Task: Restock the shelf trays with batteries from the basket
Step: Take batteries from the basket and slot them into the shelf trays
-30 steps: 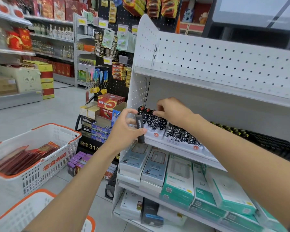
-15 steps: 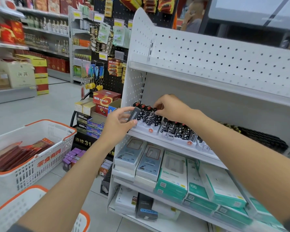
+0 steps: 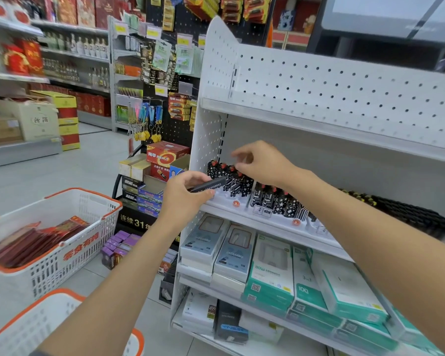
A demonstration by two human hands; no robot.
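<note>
Mid-restock: left hand (image 3: 188, 194) grips one dark battery (image 3: 208, 186) beside the partly filled centre-frame tray (image 3: 226, 200). Right hand (image 3: 262, 163) curls over the row tops, grasp unclear. Basket (image 3: 62, 255) lower left not empty.

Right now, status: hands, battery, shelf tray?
Left hand pinches a black battery, lying sideways, at the front left of the shelf tray. Right hand over the standing row, grip unclear. Nothing else in the way.
</note>
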